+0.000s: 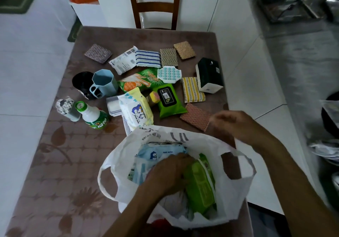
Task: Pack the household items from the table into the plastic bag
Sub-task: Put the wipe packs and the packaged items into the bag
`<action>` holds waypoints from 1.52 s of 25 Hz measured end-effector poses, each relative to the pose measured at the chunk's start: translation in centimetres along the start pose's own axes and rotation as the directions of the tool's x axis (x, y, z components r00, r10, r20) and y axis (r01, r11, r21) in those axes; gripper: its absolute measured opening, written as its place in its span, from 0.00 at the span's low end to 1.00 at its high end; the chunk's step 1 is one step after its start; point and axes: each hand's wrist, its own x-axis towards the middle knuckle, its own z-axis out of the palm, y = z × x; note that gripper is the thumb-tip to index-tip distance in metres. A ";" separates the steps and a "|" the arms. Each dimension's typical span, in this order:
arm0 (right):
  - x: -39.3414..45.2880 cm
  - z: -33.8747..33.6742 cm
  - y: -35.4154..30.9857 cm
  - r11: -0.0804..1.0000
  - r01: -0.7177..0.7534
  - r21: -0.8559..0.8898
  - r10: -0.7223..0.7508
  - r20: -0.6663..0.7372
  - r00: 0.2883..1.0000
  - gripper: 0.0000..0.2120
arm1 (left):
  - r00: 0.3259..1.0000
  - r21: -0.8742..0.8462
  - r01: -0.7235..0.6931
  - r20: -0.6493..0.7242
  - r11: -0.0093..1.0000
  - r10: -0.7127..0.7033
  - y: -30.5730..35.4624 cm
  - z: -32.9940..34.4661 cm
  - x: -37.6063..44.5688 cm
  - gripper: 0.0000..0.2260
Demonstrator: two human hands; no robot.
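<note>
- The white plastic bag (pixel 234 187) sits open at the near edge of the table (pixel 60 163), its two handle loops spread to either side.
- The left hand (pixel 168 174) is down inside the bag, fingers curled onto the packs there; whether it actually grips one cannot be told.
- In the bag lie a blue baby-wipes pack (pixel 161 152) toward the far side and a green wipes pack (pixel 200 183) just to the right of the left hand.
- The right hand (pixel 229 124) is at the bag's far right rim, blurred, fingers bent; it seems to pinch the plastic there, but that is not clear.
- Just beyond the bag, mid-table: a yellow-and-white baby-wipes pack (pixel 135 108), a green wipes pack with a black lid (pixel 167 100) and a pinkish scouring pad (pixel 195 116) next to the right hand.
- Toward the left edge stand a green-capped spray bottle (pixel 91 113), a tub of cotton swabs (pixel 67 108), a black cup (pixel 82 84) and a blue mug (pixel 104 82).
- Toward the right edge: a dark green tissue box (pixel 209 75) and a yellow striped sponge (pixel 192 90).
- Along the far part lie a blue-striped cloth (pixel 147 58) and several more scouring pads.
- A wooden chair (pixel 156 3) stands at the far edge.
</note>
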 end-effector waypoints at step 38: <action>19.2 21.0 -8.8 0.953 0.031 -0.302 -0.043 -0.035 0.998 0.44 | 0.876 -0.221 0.147 -0.423 0.964 -0.231 -9.2 -7.4 -10.4 0.28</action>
